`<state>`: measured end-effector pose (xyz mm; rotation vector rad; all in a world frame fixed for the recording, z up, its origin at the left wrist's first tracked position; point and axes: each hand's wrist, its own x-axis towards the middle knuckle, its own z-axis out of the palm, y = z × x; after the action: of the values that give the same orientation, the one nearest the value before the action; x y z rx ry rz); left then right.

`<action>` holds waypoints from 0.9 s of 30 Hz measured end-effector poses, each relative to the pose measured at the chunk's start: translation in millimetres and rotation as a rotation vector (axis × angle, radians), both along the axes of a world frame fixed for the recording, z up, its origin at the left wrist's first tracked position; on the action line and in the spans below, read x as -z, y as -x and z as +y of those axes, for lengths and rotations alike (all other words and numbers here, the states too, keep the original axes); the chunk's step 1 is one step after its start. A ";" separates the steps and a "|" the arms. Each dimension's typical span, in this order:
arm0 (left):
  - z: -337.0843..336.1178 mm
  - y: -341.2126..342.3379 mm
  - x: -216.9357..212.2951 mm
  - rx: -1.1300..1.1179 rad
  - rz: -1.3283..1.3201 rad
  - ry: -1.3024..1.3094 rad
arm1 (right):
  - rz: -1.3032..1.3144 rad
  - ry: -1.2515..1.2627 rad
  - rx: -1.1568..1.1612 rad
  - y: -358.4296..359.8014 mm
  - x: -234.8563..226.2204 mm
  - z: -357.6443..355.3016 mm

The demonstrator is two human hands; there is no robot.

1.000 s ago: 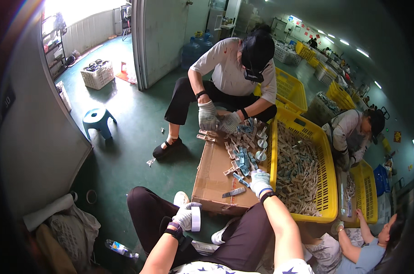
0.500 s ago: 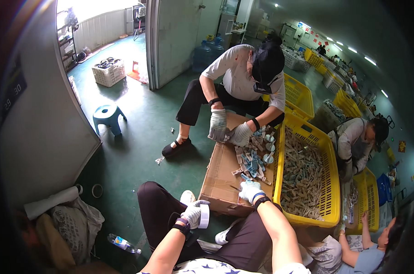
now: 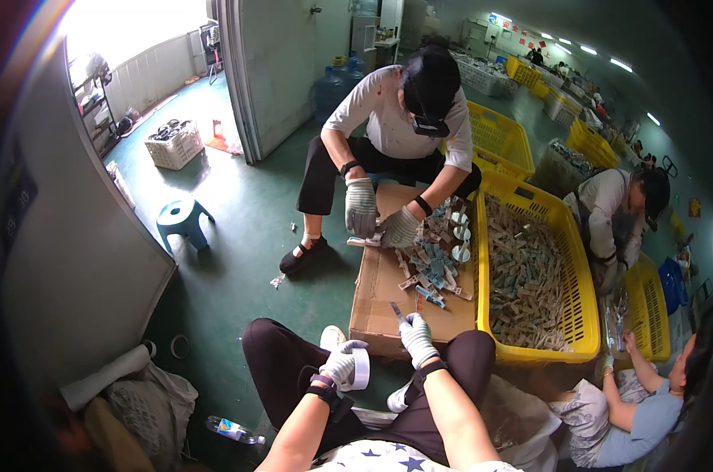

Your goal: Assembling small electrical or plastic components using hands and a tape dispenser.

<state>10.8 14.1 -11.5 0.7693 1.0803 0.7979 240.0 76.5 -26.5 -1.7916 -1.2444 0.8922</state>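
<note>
My left hand [image 3: 341, 363], in a striped grey-white glove, is closed on a white ring-shaped roll [image 3: 360, 370], which looks like tape. My right hand [image 3: 417, 340], gloved alike, grips a thin grey blade-like tool [image 3: 397, 311] that points up and away over the near edge of a cardboard box [image 3: 376, 303]. Beyond it on the box lies a loose pile of blue and beige plastic clips [image 3: 435, 263]. Across from me, a co-worker's gloved hands [image 3: 380, 224] hold a pale piece at the box's left side; its kind is partly hidden.
Right of the box stands a yellow crate [image 3: 581, 350] full of clips. Further right, two people work at another yellow crate [image 3: 652, 315]. A blue stool [image 3: 183, 222], a plastic bottle [image 3: 234, 430] and a sack [image 3: 156, 405] are on the floor to my left.
My right hand has drawn back from the clip pile toward me, and the tool in it now points upward. The co-worker's hands have moved left with a pale piece. My view has shifted slightly.
</note>
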 end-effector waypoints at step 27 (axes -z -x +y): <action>-4.2 3.5 4.3 0.023 -0.149 0.029 | 0.354 0.303 -0.020 -11.7 -39.5 -13.4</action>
<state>7.3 9.9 -15.8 0.6859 0.9466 0.8050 251.8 63.1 13.0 -1.7482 -0.9382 1.4010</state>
